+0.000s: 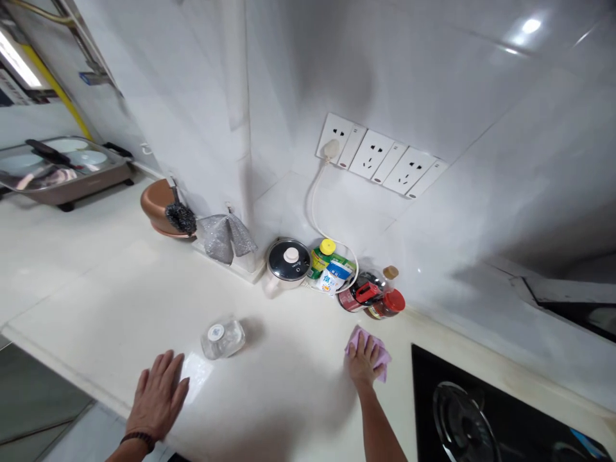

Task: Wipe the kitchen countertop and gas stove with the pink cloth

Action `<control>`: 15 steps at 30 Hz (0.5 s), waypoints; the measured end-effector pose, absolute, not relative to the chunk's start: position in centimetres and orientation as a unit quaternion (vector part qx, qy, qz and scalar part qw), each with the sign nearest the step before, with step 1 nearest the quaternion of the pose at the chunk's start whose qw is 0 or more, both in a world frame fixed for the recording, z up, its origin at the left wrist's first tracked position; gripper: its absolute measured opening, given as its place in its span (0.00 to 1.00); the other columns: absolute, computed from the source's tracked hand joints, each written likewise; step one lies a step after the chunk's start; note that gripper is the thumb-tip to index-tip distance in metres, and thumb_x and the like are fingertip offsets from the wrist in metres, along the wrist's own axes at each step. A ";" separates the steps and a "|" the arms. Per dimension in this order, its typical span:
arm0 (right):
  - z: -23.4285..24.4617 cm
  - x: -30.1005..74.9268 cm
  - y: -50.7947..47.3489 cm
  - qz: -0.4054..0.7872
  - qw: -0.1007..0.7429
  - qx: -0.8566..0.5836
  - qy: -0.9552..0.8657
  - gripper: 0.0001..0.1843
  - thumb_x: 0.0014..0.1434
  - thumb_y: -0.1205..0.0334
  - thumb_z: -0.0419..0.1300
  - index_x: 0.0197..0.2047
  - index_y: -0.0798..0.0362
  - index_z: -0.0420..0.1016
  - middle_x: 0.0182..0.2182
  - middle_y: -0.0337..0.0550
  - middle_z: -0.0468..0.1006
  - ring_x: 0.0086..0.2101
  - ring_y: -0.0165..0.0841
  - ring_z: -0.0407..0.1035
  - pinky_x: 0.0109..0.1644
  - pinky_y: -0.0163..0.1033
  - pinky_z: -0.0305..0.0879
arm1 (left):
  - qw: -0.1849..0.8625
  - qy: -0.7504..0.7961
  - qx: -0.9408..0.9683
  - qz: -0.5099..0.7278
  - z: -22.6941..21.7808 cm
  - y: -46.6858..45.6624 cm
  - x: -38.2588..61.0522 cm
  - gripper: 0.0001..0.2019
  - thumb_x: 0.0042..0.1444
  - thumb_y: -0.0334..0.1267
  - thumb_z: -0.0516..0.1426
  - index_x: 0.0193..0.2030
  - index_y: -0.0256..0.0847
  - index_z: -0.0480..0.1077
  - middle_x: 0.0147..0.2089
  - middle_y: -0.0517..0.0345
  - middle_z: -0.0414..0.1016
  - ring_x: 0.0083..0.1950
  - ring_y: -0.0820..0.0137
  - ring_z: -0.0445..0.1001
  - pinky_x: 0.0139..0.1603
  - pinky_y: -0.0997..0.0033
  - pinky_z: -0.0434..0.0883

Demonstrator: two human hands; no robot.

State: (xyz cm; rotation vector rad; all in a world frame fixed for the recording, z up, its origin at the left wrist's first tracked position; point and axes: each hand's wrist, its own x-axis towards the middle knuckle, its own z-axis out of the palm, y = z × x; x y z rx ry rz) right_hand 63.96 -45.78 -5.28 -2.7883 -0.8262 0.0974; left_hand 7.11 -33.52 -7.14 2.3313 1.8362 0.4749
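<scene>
My right hand presses a folded pink-purple cloth onto the pale countertop, fingers over its top. The cloth is just left of the black stove and in front of the jars. My left hand, with a dark beaded bracelet at the wrist, rests open near the counter's front edge, holding nothing. Between the hands, closer to the left one, is a clear container with a white round cap or label.
Along the wall stand a small lidded electric pot, a yellow-capped bottle, a white packet and a red-lidded jar. A black gas stove is at right. A brown pan and electric griddle stand left.
</scene>
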 end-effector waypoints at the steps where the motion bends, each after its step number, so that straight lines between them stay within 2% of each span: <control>1: -5.0 64.5 -44.7 0.038 0.118 -0.951 -0.282 0.34 0.72 0.44 0.38 0.78 0.41 0.47 0.77 0.55 0.51 0.74 0.54 0.43 0.68 0.81 0.44 | 0.067 0.609 0.774 0.160 -7.1 -33.6 7.1 0.32 0.64 0.49 0.46 0.71 0.37 0.65 0.75 0.40 0.62 0.79 0.52 0.51 0.77 0.42 0.50; 5: -4.4 66.6 -41.1 0.050 0.122 -0.949 -0.285 0.36 0.72 0.42 0.37 0.78 0.41 0.48 0.77 0.57 0.51 0.74 0.55 0.44 0.68 0.80 0.45 | 0.063 0.608 0.775 0.162 -7.1 -33.7 7.1 0.31 0.65 0.48 0.47 0.72 0.41 0.64 0.75 0.42 0.63 0.79 0.52 0.52 0.77 0.41 0.51; 8: -4.4 67.7 -39.8 0.045 0.121 -0.950 -0.284 0.37 0.72 0.42 0.36 0.79 0.45 0.47 0.76 0.60 0.52 0.73 0.58 0.46 0.66 0.83 0.45 | 0.051 0.604 0.778 0.168 -7.2 -33.7 7.1 0.31 0.66 0.49 0.47 0.72 0.39 0.64 0.75 0.41 0.63 0.79 0.52 0.53 0.76 0.42 0.52; 12: -4.0 67.7 -39.7 0.016 0.113 -0.943 -0.311 0.37 0.72 0.45 0.32 0.79 0.49 0.45 0.73 0.66 0.58 0.70 0.54 0.56 0.65 0.76 0.56 | 0.030 0.596 0.782 0.180 -7.5 -33.7 7.1 0.30 0.67 0.48 0.47 0.72 0.38 0.64 0.75 0.40 0.63 0.79 0.54 0.54 0.77 0.44 0.52; 15: -3.8 65.4 -40.2 -0.002 0.102 -0.938 -0.333 0.37 0.72 0.45 0.35 0.79 0.49 0.46 0.71 0.66 0.61 0.68 0.54 0.59 0.65 0.75 0.58 | 0.022 0.594 0.781 0.193 -7.8 -33.7 7.2 0.29 0.67 0.47 0.48 0.72 0.40 0.64 0.75 0.43 0.64 0.79 0.56 0.54 0.77 0.46 0.51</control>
